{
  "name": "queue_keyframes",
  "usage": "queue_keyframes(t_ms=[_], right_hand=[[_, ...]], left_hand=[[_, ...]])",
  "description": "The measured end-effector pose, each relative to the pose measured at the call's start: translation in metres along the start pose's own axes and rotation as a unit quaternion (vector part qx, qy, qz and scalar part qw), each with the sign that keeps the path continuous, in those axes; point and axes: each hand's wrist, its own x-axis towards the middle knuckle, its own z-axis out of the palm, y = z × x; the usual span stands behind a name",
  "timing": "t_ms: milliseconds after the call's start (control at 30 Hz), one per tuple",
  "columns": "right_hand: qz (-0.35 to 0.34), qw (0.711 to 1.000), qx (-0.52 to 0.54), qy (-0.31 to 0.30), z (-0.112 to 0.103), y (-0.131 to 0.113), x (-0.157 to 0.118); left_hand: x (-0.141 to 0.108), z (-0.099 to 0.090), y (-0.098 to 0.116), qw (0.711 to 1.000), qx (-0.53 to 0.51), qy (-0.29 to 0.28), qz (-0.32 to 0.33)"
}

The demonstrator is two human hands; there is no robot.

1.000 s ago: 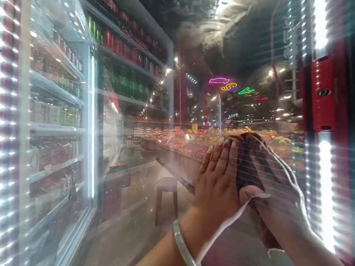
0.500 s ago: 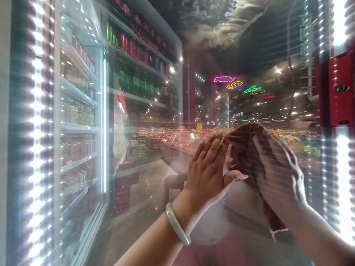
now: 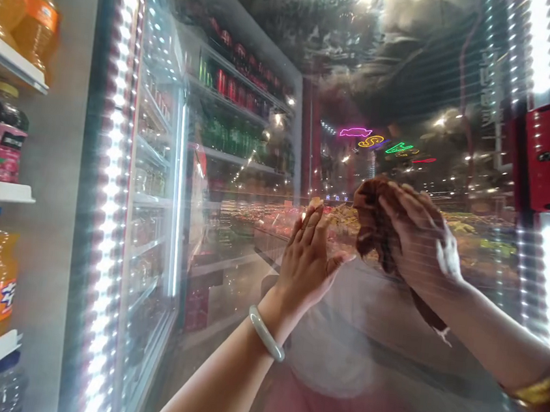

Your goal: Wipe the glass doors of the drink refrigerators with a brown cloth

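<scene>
Clear glass panel [image 3: 396, 363] is gleaming, white LED strip [image 3: 110, 195] at 9 o'clock; left hand [image 3: 305, 256] lying uncurled, right hand [image 3: 421, 241] clamping crumpled brown cloth [image 3: 368, 219].

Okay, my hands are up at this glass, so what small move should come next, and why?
I'd probably slide the brown cloth a little along the glass, since your right hand seems to hold it bunched against that surface, while your left hand, without cloth, appears braced flat to one side.

Smooth, pale grey-green bangle [image 3: 266, 333] on the left wrist [image 3: 279, 316], shiny gold-yellow band [image 3: 538, 384] round the right forearm [image 3: 492, 334]
</scene>
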Motion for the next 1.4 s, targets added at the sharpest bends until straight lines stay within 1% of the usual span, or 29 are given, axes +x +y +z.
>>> queue_keyframes(t_ms=[33,67,100,167,233,300,333,367,400,433,500,533,567,600,667,733,800,867,933,967,1000,1033,1067,1133,1200,1233,1300,1333,1400], right_hand=[[0.02,0.999,-0.008,0.027,0.004,-0.004,0.01],[0.025,0.999,-0.014,0.043,0.008,-0.011,0.018],[0.014,0.999,-0.016,0.045,0.011,-0.021,0.023],[-0.038,0.999,-0.01,0.012,0.014,-0.041,0.022],[-0.107,0.994,0.0,-0.031,0.01,-0.05,0.009],[-0.167,0.984,0.002,-0.056,0.006,-0.045,-0.002],[-0.183,0.981,-0.001,-0.062,0.005,-0.039,-0.003],[-0.184,0.981,-0.006,-0.063,0.006,-0.033,0.0],[-0.169,0.984,-0.013,-0.057,0.008,-0.028,0.007],[-0.14,0.989,-0.019,-0.043,0.011,-0.026,0.017],[-0.073,0.997,-0.025,-0.004,0.02,-0.035,0.038],[-0.057,0.998,-0.02,0.007,0.025,-0.045,0.045],[-0.058,0.998,-0.01,0.008,0.028,-0.056,0.049],[-0.074,0.997,0.002,0.0,0.03,-0.066,0.049],[-0.127,0.991,0.027,-0.028,0.03,-0.08,0.038],[-0.168,0.983,0.04,-0.058,0.024,-0.077,0.025],[-0.164,0.983,0.038,-0.073,0.017,-0.06,0.022],[-0.111,0.992,0.02,-0.062,0.014,-0.044,0.035],[-0.046,0.998,0.006,-0.033,0.017,-0.038,0.058],[-0.027,0.999,0.007,-0.022,0.021,-0.041,0.068],[-0.025,0.999,0.014,-0.016,0.026,-0.047,0.076],[-0.04,0.999,0.027,-0.017,0.031,-0.056,0.08],[-0.069,0.996,0.042,-0.024,0.035,-0.067,0.079],[-0.142,0.987,0.067,-0.04,0.039,-0.085,0.064],[-0.196,0.976,0.081,-0.046,0.037,-0.095,0.043],[-0.207,0.974,0.082,-0.046,0.035,-0.095,0.034],[-0.188,0.979,0.071,-0.037,0.032,-0.091,0.028],[-0.164,0.984,0.062,-0.032,0.032,-0.089,0.031],[-0.108,0.993,0.051,-0.019,0.037,-0.093,0.046]], left_hand=[[-0.001,0.0,-0.002,1.0,-0.01,0.007,0.0],[-0.002,-0.001,-0.004,1.0,-0.023,0.017,0.001],[-0.003,-0.002,-0.006,0.999,-0.038,0.025,0.003],[-0.002,-0.006,-0.009,0.997,-0.07,0.035,0.0],[-0.002,-0.011,-0.012,0.995,-0.094,0.025,-0.004],[-0.003,-0.017,-0.015,0.994,-0.107,0.009,-0.006],[-0.003,-0.02,-0.016,0.994,-0.109,0.001,-0.008],[-0.003,-0.022,-0.018,0.994,-0.106,-0.005,-0.012],[-0.003,-0.024,-0.019,0.995,-0.098,-0.007,-0.018],[-0.002,-0.026,-0.022,0.996,-0.087,-0.004,-0.024],[0.0,-0.029,-0.027,0.998,-0.063,0.008,-0.023],[0.001,-0.03,-0.03,0.998,-0.053,0.018,-0.019],[0.002,-0.031,-0.033,0.998,-0.046,0.026,-0.016],[0.002,-0.032,-0.036,0.999,-0.038,0.03,-0.017],[0.0,-0.035,-0.041,0.999,-0.018,0.031,-0.026],[-0.006,-0.037,-0.044,0.999,-0.002,0.025,-0.033],[-0.013,-0.04,-0.047,0.999,0.005,0.017,-0.033],[-0.019,-0.041,-0.051,0.999,0.007,0.008,-0.034],[-0.02,-0.042,-0.054,0.999,0.009,0.002,-0.036],[-0.019,-0.044,-0.056,0.999,0.01,0.0,-0.035],[-0.017,-0.045,-0.058,0.999,0.01,0.0,-0.034],[-0.014,-0.047,-0.059,0.999,0.011,0.0,-0.034],[-0.012,-0.049,-0.06,0.999,0.013,0.001,-0.035],[-0.007,-0.053,-0.061,0.999,0.023,0.003,-0.034],[-0.005,-0.055,-0.059,0.999,0.039,0.002,-0.028],[-0.005,-0.055,-0.058,0.999,0.047,0.001,-0.022],[-0.005,-0.052,-0.056,0.998,0.057,-0.004,-0.013],[-0.004,-0.05,-0.055,0.998,0.059,-0.007,-0.009],[-0.002,-0.047,-0.057,0.998,0.06,-0.009,-0.013]])
